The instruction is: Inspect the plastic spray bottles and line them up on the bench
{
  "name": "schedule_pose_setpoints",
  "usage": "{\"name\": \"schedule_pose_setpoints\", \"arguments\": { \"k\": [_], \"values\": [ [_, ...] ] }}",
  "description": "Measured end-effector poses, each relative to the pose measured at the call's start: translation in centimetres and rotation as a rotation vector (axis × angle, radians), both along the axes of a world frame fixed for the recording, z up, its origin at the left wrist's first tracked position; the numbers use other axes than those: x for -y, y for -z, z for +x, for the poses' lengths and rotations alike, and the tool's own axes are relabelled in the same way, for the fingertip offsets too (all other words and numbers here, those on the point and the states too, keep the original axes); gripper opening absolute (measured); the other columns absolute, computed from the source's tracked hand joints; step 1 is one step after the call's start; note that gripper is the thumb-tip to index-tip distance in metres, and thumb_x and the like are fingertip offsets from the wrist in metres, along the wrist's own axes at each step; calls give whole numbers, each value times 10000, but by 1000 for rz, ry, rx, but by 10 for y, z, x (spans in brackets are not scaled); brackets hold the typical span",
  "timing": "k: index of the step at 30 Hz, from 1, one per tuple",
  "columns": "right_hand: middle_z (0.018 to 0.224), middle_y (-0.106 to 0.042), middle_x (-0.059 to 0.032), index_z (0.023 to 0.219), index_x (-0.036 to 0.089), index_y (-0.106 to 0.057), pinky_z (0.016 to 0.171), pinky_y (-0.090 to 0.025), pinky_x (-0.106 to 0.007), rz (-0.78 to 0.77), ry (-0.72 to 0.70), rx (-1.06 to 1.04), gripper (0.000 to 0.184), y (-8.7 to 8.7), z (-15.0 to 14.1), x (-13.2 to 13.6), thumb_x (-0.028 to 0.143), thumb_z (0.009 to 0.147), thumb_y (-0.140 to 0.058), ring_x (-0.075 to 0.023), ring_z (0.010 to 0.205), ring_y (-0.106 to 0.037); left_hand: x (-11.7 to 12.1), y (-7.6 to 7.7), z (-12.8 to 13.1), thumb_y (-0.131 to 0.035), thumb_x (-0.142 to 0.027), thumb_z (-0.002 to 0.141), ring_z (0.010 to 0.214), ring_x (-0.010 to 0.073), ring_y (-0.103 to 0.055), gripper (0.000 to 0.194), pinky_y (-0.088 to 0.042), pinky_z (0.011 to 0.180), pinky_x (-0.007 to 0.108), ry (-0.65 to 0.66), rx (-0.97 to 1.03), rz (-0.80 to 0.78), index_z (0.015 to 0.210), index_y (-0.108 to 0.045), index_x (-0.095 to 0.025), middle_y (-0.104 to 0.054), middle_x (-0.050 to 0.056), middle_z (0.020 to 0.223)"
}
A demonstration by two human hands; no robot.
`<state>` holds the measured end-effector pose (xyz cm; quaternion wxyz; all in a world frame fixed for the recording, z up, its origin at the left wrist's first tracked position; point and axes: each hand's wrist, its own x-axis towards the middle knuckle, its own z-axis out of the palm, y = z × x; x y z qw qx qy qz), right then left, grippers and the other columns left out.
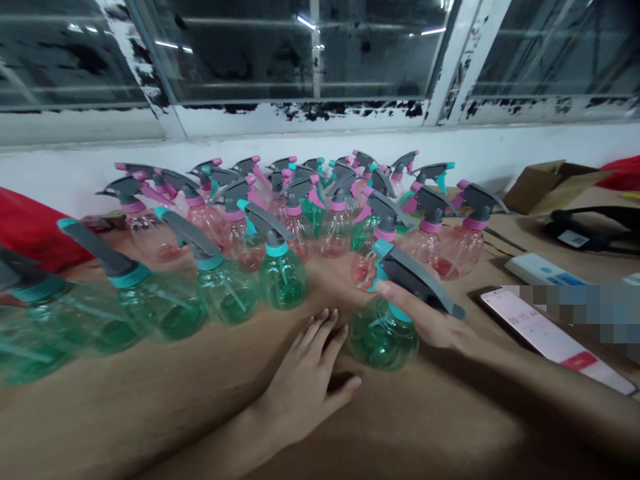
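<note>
On a brown table beneath a white window ledge, the right hand grips a green spray bottle by its neck; the open, empty left hand rests nearby, the bottle at its 2 o'clock.

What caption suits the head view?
Right hand holds a green spray bottle near rows of pink and green bottles.

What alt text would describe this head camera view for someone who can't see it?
A person's right hand holds a green plastic spray bottle while their left hand rests on a brown tabletop. Rows of green spray bottles and pink spray bottles stand beyond.
</note>
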<state>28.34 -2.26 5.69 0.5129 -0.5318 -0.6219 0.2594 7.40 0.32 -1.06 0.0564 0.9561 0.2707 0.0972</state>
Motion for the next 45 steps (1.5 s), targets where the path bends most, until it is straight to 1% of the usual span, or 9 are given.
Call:
{"name": "schedule_pose_setpoints", "arguments": {
  "k": [3,7,12,17,22,28,34,39,45],
  "values": [
    [734,-602,10,816,243,-593,689,-496,-327,-38,-10,-38,247,-2,-2,-1,490,804,-586,-174,701,-591,0,-2,1,-514,-498,896,1358,320,-244,599,-307,1057,497,-8,-32,-1,1343,-431,-108,-295,165,1477],
    [811,-609,0,905,259,-600,818,-480,-354,-65,-46,-79,223,-3,-6,-4,459,806,-607,-197,860,-603,0,-5,1,-512,-490,900,1353,327,-254,587,-315,1049,503,-9,-46,-5,1332,-446,-97,-304,177,1470],
    [874,-633,0,971,267,-587,844,-496,-354,-75,-112,-138,176,2,-6,-4,376,833,-596,-179,838,-618,-1,-3,1,-510,-480,906,1359,323,-240,581,-300,1059,497,-1,-36,8,1333,-442,-92,-305,176,1470],
    [994,-684,-7,1020,275,-633,952,-459,-356,-26,-112,-123,202,2,-4,-4,362,842,-591,-177,962,-626,-1,-2,0,-500,-492,906,1353,321,-257,577,-313,1052,502,3,-18,8,1327,-443,-101,-327,165,1462],
    [879,-702,-16,898,264,-700,926,-485,-368,23,-103,-85,193,2,-4,-5,409,831,-591,-201,977,-635,-1,0,0,-504,-493,904,1354,317,-256,565,-306,1058,501,2,5,11,1323,-448,-118,-327,148,1466],
    [943,-684,-23,954,259,-685,903,-492,-368,-68,-65,-90,262,7,-1,-4,466,829,-583,-204,968,-633,0,-1,-1,-516,-479,901,1355,319,-251,579,-314,1054,494,2,-10,4,1334,-438,-103,-308,163,1472],
    [886,-650,-31,995,238,-663,840,-505,-389,-116,-33,-95,359,9,-1,-5,529,800,-585,-226,937,-624,1,0,-1,-526,-481,894,1351,315,-265,571,-316,1052,494,-4,9,11,1331,-442,-123,-321,152,1468],
    [885,-635,-24,957,240,-666,852,-493,-381,-127,-43,-109,323,11,0,-5,515,806,-585,-213,919,-615,-1,0,-1,-517,-477,901,1356,313,-253,571,-313,1054,489,4,-3,13,1332,-437,-112,-308,162,1472],
    [878,-637,-17,1002,261,-667,858,-493,-385,-91,-85,-108,301,6,-2,-5,485,821,-579,-191,846,-601,1,-2,-1,-509,-477,904,1354,316,-256,564,-315,1049,497,2,-6,14,1327,-438,-111,-312,166,1468]
  ]
}}
